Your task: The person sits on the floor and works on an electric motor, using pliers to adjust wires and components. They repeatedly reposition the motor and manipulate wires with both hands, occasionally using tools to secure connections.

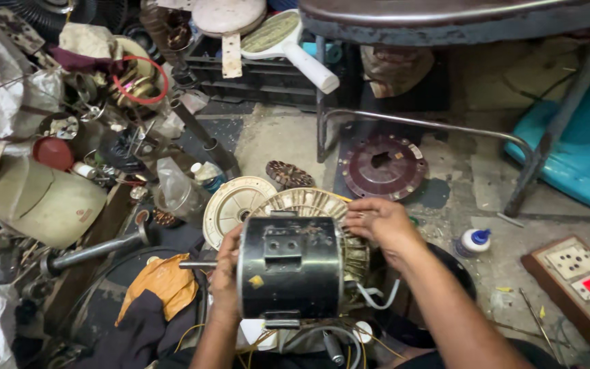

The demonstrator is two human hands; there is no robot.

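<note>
1. A single view comes from a camera worn on the person's head, above and behind the hands.
2. It faces steeply down and forward, onto the floor beyond the left hand (225,273) and right hand (379,222).
3. It sits close: both forearms enter from the bottom edge and the hands fill the lower middle.
4. No second view shares the scene.

Left hand (225,270) and right hand (377,222) grip black motor housing (289,266) over cluttered floor (466,198); cream end cover (230,205) just behind.
</note>
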